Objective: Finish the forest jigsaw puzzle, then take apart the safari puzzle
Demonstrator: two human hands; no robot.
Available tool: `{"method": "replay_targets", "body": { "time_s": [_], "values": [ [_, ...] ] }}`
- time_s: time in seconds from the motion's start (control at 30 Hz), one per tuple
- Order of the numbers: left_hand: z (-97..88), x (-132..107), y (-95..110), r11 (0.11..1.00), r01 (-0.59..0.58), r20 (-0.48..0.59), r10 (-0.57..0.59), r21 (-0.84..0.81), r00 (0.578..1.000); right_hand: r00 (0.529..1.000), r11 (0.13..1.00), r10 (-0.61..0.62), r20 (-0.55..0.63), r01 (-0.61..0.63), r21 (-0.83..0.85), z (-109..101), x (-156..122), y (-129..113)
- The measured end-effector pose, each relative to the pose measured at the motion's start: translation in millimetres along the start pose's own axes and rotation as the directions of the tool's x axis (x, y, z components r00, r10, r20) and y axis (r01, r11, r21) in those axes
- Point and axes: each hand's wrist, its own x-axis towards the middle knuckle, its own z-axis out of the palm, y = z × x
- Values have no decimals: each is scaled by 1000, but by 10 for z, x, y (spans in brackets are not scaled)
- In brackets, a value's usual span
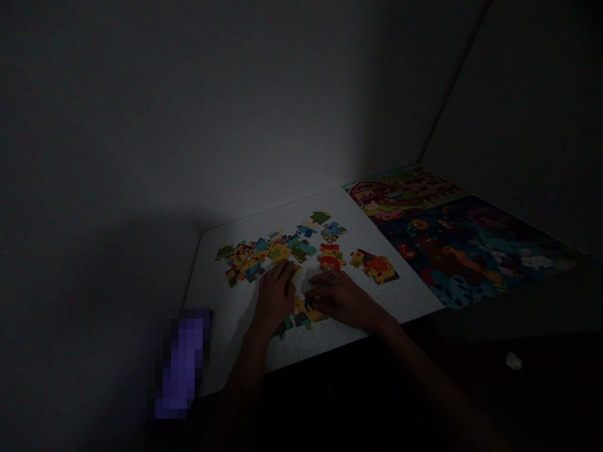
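Jigsaw puzzle pieces lie on a white tabletop (217, 370), dimly lit. My left hand (274, 295) rests with its fingers stretched forward over the near edge of a group of joined pieces (247, 260). To its right, my right hand (342, 298) has bent fingers drawn together low over the table; whatever they hold is hidden. Between and below both hands lies a smaller cluster of pieces (304, 316), partly covered by them. Beyond my right hand is a red and yellow piece (331, 257). An orange and yellow joined group (377, 267) lies farther right.
Loose blue and green pieces (321, 217) lie toward the back. Colourful picture sheets (461, 251) cover the table's right side. Walls stand behind and at the right. A blurred purple rectangle (181, 364) is at the lower left, and a small white object (514, 361) at the lower right.
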Motion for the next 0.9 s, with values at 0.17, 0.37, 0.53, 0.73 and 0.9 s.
{"method": "replay_targets", "body": {
  "time_s": [0.17,0.37,0.53,0.73,0.9],
  "values": [
    [-40,-22,-18,997,-42,-43,40,-64,998,998,1000,0,-68,0,6,43,10,35],
    [-206,-281,206,989,-147,-118,146,6,982,959,990,117,-256,-132,-41,48,-221,70],
    [-177,-579,379,983,-181,-48,179,-30,983,947,976,175,-270,-203,-81,63,-425,82],
    [-140,-603,383,988,-137,-13,136,-67,991,965,955,192,-177,-226,-195,73,-385,55],
    [-111,-612,356,985,-152,-41,149,-85,988,962,945,228,-150,-256,-203,83,-373,89]
  ]
}}
